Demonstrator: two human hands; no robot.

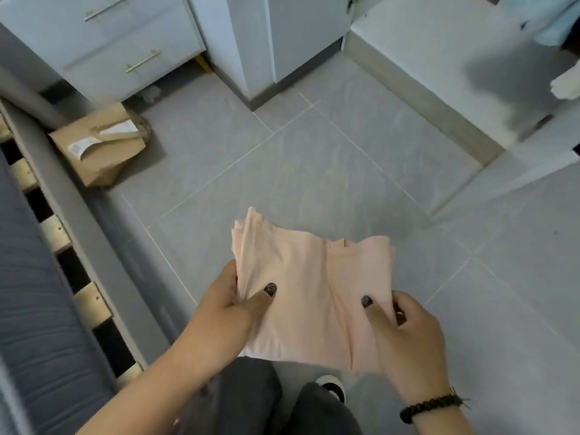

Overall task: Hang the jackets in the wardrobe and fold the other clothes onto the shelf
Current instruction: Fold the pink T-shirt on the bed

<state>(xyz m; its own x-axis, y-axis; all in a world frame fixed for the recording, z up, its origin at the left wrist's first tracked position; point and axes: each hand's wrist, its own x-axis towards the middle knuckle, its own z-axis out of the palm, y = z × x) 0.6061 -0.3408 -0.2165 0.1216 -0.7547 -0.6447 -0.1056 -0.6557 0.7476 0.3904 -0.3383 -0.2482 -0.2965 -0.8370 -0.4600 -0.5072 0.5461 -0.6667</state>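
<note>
Here a folded pale pink garment (310,296) is held in the air in front of the body, above the grey tiled floor (314,171) and over dark trousers (251,400). It is gripped at its near edge from both sides. The left hand (226,306) pinches the left edge — the thumb lies flat on top of the cloth, its dark-painted nail showing, while the other fingers are tucked out of sight beneath the fabric. The right hand (408,337) pinches the right edge in the same way, thumb on top and the remaining fingers curled round the side and under. A dark beaded bracelet (430,405) is worn on the right wrist. The garment's far edge shows several stacked layers, slightly fanned at the left corner.

To the left, a bed frame (62,221) with exposed wooden slats and a grey mattress (28,309) is seen. A flattened cardboard box (100,146) lies on the floor near a white drawer unit (125,42) — brass handles are fitted on it. At the upper right, an open white wardrobe base (439,58) is visible, with pale clothing (561,17) at the picture's edge.
</note>
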